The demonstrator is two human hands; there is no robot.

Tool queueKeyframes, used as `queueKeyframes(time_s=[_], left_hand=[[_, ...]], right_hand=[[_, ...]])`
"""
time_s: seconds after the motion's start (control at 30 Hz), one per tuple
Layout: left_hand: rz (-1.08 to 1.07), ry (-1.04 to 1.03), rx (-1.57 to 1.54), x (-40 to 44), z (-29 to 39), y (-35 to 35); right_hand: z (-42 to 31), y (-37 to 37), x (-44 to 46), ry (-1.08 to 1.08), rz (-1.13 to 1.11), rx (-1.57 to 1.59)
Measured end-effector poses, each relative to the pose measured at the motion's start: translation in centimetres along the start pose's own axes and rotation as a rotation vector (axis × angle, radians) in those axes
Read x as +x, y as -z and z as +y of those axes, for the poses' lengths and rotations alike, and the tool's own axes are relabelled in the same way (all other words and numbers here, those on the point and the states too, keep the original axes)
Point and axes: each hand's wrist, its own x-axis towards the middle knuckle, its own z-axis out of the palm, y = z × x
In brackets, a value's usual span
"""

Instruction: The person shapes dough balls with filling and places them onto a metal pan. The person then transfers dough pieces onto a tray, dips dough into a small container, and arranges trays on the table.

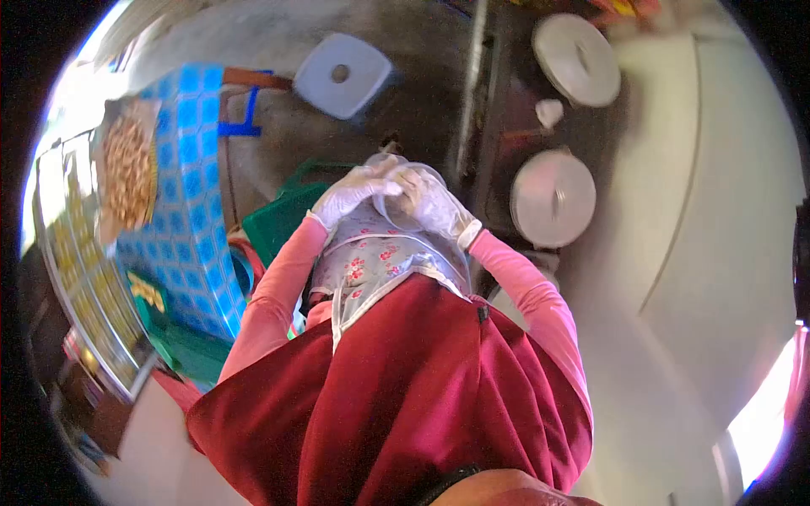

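In the head view, my left hand (pixel 353 190) and my right hand (pixel 429 201) meet in front of the floral apron (pixel 371 261). Both wear thin whitish gloves. Between them is a see-through round plastic container (pixel 395 212), with a rounded rim showing beyond the fingers. My left fingers curl over its near left side, and the right ones wrap its top and right side. Whether this is one piece or a container with its lid cannot be made out. Blur hides anything inside it.
To the left, a table with a blue checked cloth (pixel 187 118) bears a tray of brownish pieces (pixel 128 169). A white stool (pixel 342 76) stands ahead. Two round lidded pots (pixel 577 61) and a small white cup (pixel 549 113) are at right, beside a pale wall (pixel 726 211). A green chair (pixel 283 221) is left of me.
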Motion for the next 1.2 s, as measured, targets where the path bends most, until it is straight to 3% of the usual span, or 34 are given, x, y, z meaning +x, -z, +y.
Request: queueKeyframes(time_s=[0.1, 0.13, 0.23, 0.27, 0.3, 0.33, 0.47, 0.53, 0.63, 0.67, 0.7, 0.77, 0.83, 0.93, 1.07, 1.17, 1.2], left_hand=[[0.096, -0.138, 0.096, -2.1, 2.0, 0.2], [0.160, -0.155, 0.054, -1.6, 0.8, 0.8], [0.324, -0.209, 0.007, -0.3, -3.2, 1.9], [0.374, -0.235, 0.053, -0.1, -3.2, 2.2], [0.426, -0.262, 0.099, -0.1, -3.1, 2.4], [0.341, -0.238, -0.133, -1.8, 0.0, 1.8], [0.510, -0.150, -0.109, -2.0, -1.8, 1.8], [0.531, -0.120, -0.174, -2.6, -1.7, 1.8], [0.610, -0.126, -0.201, -1.6, -2.9, 1.3], [0.598, -0.030, -0.214, -3.2, 0.0, 1.1], [0.661, -0.063, -0.222, -2.7, -0.1, 0.8], [0.787, -0.118, -0.238, -1.7, -0.5, 0.1], [0.853, -0.120, -0.301, -3.0, 1.5, -1.3], [0.943, -0.127, -0.309, -2.3, 2.0, -1.9], [1.058, -0.223, -0.441, 0.4, -1.3, -3.7], [1.093, -0.258, -0.677, -0.1, -1.0, -4.2], [1.097, -0.297, -0.774, 0.3, -1.8, -4.4]], right_hand=[[-0.1, -0.1, 2.0, -0.193, 0.104, 0.268], [-0.1, -3.7, 1.0, -0.450, 0.259, 0.355], [1.8, -6.4, 4.0, -0.990, -0.027, 1.047], [1.8, -5.6, 5.1, -1.017, -0.026, 1.091], [1.3, -4.7, 6.3, -0.899, -0.004, 1.051], [1.0, -4.0, 7.0, -0.779, 0.018, 1.015], [3.1, -6.2, 8.3, -0.521, -0.113, 0.900], [4.2, -5.2, 10.7, -0.812, -0.430, 1.034], [8.5, -9.2, 9.1, -0.281, -0.393, 0.651], [10.5, -10.8, 8.2, -0.085, -0.352, 0.484], [12.9, -12.4, 7.4, 0.160, -0.316, 0.267], [14.7, -11.7, 8.8, 0.403, -0.395, 0.112], [14.5, -9.0, 11.7, 0.366, -0.649, 0.197], [15.0, -9.1, 14.1, 0.514, -0.616, 0.413], [14.2, -9.3, 16.5, -0.126, -1.156, 0.720], [8.1, -5.3, 19.3, -0.337, -1.108, 0.648], [5.7, -3.7, 20.5, -0.397, -1.175, 0.755]])
